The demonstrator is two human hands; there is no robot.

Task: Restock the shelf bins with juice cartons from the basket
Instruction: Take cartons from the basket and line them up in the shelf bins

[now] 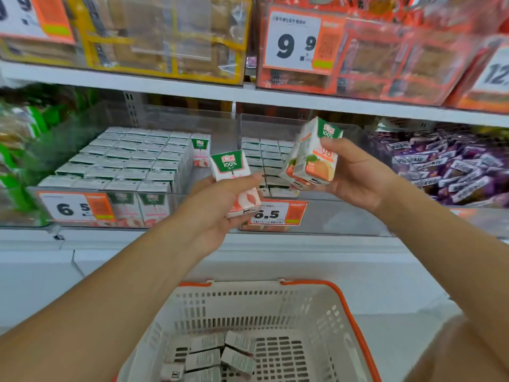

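Several cartons lie flat in the basket nearest the camera, tops facing up. Above it, the left hand grips a peach carton, long axis tilted, green top toward the shelf and upper left. The right hand grips orange cartons, apparently two together, tops up and leaning right. Beyond, the left bin holds upright peach rows with a gap at its right side; the right bin is partly filled. Advisably, each flavour goes to its matching bin: turn the carton upright, label forward, and lower it into the gap without knocking neighbouring rows.
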